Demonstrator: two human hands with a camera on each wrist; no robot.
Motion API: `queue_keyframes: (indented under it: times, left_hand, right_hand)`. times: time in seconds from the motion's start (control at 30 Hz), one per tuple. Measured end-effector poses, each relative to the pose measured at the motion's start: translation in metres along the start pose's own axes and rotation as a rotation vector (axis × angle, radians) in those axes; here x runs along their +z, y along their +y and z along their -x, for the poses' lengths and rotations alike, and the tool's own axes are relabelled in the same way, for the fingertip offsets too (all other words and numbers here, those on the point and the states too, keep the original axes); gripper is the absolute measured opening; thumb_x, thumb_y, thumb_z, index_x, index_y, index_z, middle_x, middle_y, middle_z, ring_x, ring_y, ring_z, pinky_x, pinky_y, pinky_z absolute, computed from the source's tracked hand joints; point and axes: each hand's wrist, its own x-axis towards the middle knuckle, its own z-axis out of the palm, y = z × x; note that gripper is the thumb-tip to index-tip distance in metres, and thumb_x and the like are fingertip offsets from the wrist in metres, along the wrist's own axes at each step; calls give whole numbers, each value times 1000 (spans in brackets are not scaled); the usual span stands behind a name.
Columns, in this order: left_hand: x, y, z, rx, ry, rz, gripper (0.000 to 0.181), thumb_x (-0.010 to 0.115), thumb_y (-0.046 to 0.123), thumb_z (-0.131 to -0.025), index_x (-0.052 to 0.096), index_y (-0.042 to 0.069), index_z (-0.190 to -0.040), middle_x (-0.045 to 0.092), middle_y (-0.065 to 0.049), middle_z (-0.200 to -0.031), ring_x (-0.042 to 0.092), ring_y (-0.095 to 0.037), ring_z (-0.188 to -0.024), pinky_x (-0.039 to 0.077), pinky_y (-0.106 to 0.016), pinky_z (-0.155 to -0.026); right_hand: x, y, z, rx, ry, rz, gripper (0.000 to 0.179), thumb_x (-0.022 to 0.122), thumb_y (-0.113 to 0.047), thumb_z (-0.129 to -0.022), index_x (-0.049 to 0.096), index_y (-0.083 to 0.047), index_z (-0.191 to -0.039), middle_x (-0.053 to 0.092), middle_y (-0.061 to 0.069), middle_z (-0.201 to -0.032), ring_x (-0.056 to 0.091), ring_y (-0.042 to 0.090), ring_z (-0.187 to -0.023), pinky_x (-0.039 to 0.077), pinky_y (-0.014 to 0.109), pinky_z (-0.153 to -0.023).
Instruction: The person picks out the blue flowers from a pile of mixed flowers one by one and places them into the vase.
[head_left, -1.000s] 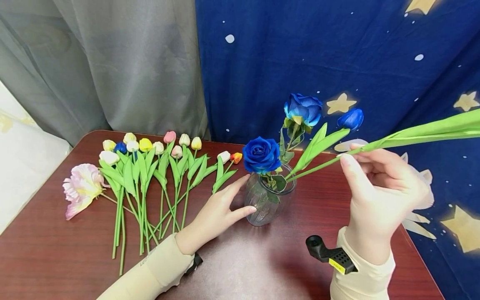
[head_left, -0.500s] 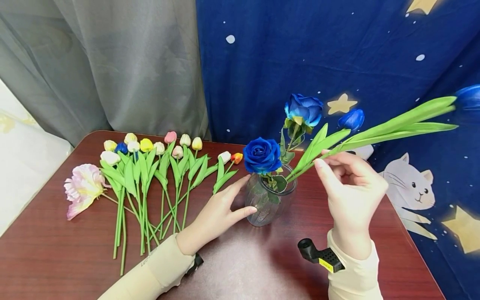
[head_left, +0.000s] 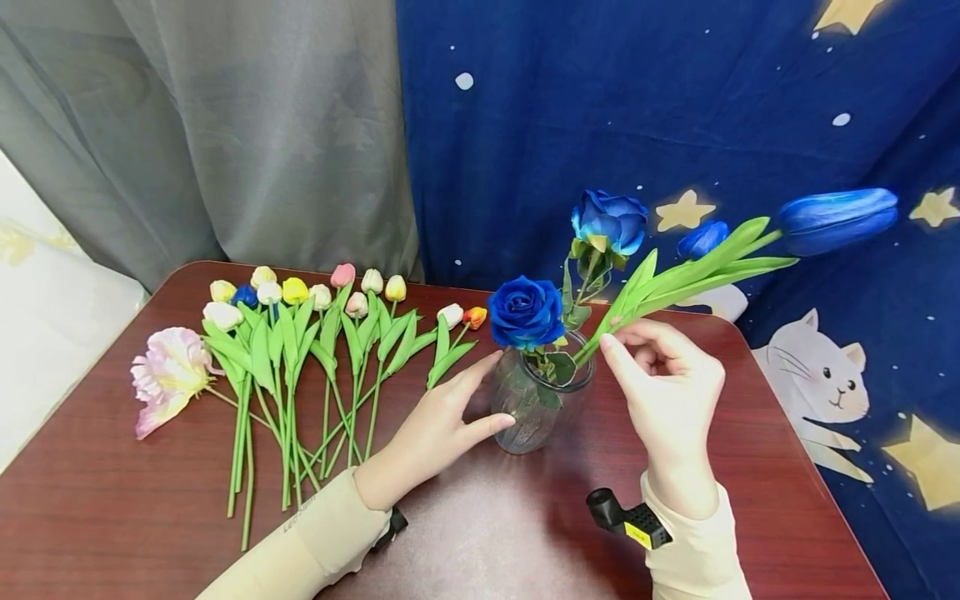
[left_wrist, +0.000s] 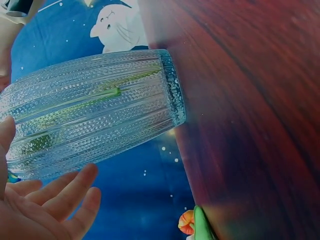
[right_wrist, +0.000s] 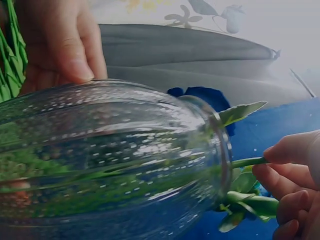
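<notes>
**Pinching blue tulip (head_left: 838,220) at right rim (head_left: 576,383) of vase (head_left: 543,421)**

Holding stem (right_wrist: 250,162) in right hand's (head_left: 671,387) close fingertip grip; resting spread left hand (head_left: 435,425) at vase's left. Could tip the vase rightward through heavy lean and loose support. See in left-wrist view, not head view, one stem end (left_wrist: 116,92) above the base (left_wrist: 175,90).

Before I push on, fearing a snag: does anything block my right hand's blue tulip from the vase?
Nothing visible does: the blue tulip has its stem in the vase; a rose leaf and a second blue tulip share the mouth.
</notes>
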Motion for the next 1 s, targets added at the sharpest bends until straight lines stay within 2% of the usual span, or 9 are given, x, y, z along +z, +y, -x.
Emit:
queue_keyframes:
  times: [0.17, 0.47, 0.73, 1.0]
  left_hand:
    - [0, 0, 0, 6, -1, 0, 75, 68, 44, -87, 34, 19, -149, 42, 4, -146, 43, -13, -129, 39, -40, -101]
    - [0, 0, 0, 6, 0, -5, 75, 68, 44, -87, 34, 19, -149, 42, 4, -146, 43, -14, -129, 39, -40, -101]
    - [-1, 1, 0, 13, 1, -4, 75, 67, 45, -87, 34, 18, -149, 42, 3, -146, 42, -14, -130, 39, -40, -101]
    - [-1, 1, 0, 17, 4, -5, 75, 67, 45, -88, 35, 16, -149, 43, 4, -145, 43, -12, -129, 39, -38, -101]
  right_hand:
    - [1, 7, 3, 36, -26, 85, 8, 76, 7, -74, 72, 3, -80, 62, -4, -66, 39, 7, -50, 28, 19, -45]
    - [1, 13, 6, 99, -88, 153, 6, 77, 2, -76, 72, 0, -79, 57, -7, -61, 40, 6, -50, 29, 20, -45]
    - [-1, 15, 8, 99, -109, 219, 6, 77, -4, -78, 72, -1, -80, 53, -4, -57, 39, 6, -51, 29, 22, -46]
    - [-2, 16, 8, 65, -111, 258, 6, 77, -5, -79, 72, -7, -76, 44, -1, -54, 37, 6, -50, 28, 23, -46]
